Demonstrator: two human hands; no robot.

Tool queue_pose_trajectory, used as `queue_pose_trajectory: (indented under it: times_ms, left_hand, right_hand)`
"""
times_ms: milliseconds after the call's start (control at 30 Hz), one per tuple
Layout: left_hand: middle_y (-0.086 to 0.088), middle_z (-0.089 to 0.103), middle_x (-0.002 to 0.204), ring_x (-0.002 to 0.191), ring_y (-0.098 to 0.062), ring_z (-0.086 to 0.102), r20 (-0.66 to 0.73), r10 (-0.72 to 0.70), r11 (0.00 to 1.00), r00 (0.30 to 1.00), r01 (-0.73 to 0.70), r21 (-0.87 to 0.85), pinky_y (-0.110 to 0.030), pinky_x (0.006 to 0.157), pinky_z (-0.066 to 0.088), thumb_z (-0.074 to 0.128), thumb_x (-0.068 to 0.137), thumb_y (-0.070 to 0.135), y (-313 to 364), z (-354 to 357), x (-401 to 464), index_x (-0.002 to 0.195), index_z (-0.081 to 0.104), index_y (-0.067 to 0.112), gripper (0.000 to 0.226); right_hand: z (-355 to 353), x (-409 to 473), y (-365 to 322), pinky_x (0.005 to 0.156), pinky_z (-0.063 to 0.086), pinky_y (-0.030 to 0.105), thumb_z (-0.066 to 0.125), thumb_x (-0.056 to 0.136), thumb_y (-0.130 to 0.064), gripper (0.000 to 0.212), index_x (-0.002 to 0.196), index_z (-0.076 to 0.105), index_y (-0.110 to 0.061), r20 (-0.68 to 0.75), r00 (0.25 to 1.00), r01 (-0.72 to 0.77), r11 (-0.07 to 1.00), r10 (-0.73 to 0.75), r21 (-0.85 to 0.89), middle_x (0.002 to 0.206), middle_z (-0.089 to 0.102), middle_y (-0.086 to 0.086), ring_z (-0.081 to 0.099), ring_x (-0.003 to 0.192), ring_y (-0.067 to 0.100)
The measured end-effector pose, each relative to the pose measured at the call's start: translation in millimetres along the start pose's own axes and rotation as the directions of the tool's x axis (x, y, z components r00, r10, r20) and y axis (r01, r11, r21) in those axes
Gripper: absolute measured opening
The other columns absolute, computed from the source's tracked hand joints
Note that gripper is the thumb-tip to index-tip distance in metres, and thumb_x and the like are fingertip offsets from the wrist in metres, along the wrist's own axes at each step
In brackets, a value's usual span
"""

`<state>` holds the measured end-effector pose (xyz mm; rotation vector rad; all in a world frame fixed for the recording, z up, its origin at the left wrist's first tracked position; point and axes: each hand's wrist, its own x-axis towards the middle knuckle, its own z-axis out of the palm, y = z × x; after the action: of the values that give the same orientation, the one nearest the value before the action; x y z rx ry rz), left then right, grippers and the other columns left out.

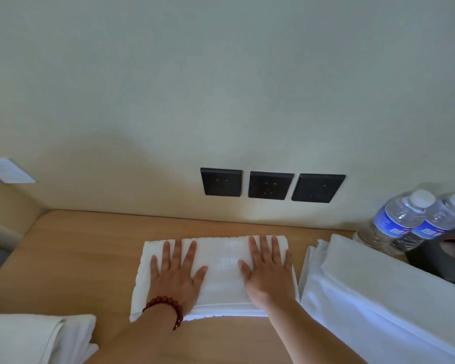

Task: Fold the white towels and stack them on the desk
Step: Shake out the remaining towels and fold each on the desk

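— Near the back edge of the desk point(84, 245), what is lying there?
— A folded white towel point(221, 282) is lying flat, its far side close to the wall. The left hand point(175, 274) and the right hand point(267, 269) are both pressing down on it, fingers straight and spread, gripping nothing.
— And around it?
— More towels point(378, 292) are sitting toward the right edge, another towel point(37, 337) at the front left corner, and two water bottles point(410, 222) are standing at the back right.
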<state>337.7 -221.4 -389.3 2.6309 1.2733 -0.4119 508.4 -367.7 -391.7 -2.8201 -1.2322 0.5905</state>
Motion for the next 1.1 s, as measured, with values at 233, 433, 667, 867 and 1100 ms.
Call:
queue_pose_trajectory:
  times_ms: [233,433,667,867,1100]
  left_hand:
    - [-0.001,-0.018,0.165,0.152,-0.023,-0.017,0.061,-0.096,0.995,0.994,0.095,0.022,-0.051,0.122,-0.009,0.003,0.099,0.057,9.2,-13.3,2.1,0.158,-0.012,0.025,0.069]
    - [-0.001,0.054,0.143,0.124,-0.022,0.056,-0.121,0.078,0.951,0.990,-0.110,-0.290,-0.035,0.104,0.046,0.032,0.105,0.043,101.0,-77.6,-4.3,0.140,0.052,0.021,0.046]
    - [-0.009,0.066,0.121,0.110,-0.028,0.062,0.042,0.044,0.831,0.998,-0.013,-0.556,-0.041,0.096,0.050,0.040,0.103,0.041,230.2,-93.1,-17.3,0.128,0.060,0.016,0.041]
    - [-0.014,0.051,0.140,0.113,-0.031,0.060,0.243,-0.032,0.702,0.970,0.195,-0.685,-0.037,0.089,0.049,0.034,0.106,0.034,294.7,-65.6,-31.4,0.150,0.037,0.015,0.048]
    - [-0.002,0.059,0.118,0.081,-0.019,0.060,0.374,-0.059,0.536,0.925,0.346,-0.770,-0.040,0.079,0.059,0.053,0.093,0.053,320.1,-45.3,-30.9,0.148,0.038,0.036,0.059]
  right_hand:
    - [-55.6,-28.3,10.6,0.119,0.026,0.041,0.025,0.106,-0.039,0.050,0.149,0.039,-0.017,0.163,0.986,-0.058,0.990,0.037,0.125,0.160,0.031,0.008,0.028,0.149,0.030]
    - [-100.4,-71.4,71.3,0.058,0.038,0.031,0.040,0.096,-0.026,0.022,0.084,0.056,-0.019,-0.211,0.960,-0.126,0.959,0.183,0.255,0.074,0.058,-0.003,0.058,0.073,0.022]
    - [-96.0,-132.0,202.0,0.062,0.047,0.036,0.067,0.083,-0.016,0.004,0.079,0.064,-0.016,-0.458,0.727,-0.358,0.851,0.512,0.384,0.076,0.061,0.003,0.061,0.073,0.030]
    - [-91.3,-177.5,299.2,0.079,0.050,0.048,0.069,0.086,-0.028,0.028,0.106,0.063,-0.011,-0.340,0.485,-0.575,0.587,0.806,0.570,0.105,0.062,0.014,0.059,0.098,0.039]
    - [-82.8,-195.3,340.6,0.085,0.052,0.046,0.064,0.088,-0.054,0.065,0.133,0.047,-0.010,0.187,0.435,-0.700,0.200,0.881,0.686,0.128,0.053,0.015,0.058,0.103,0.034]
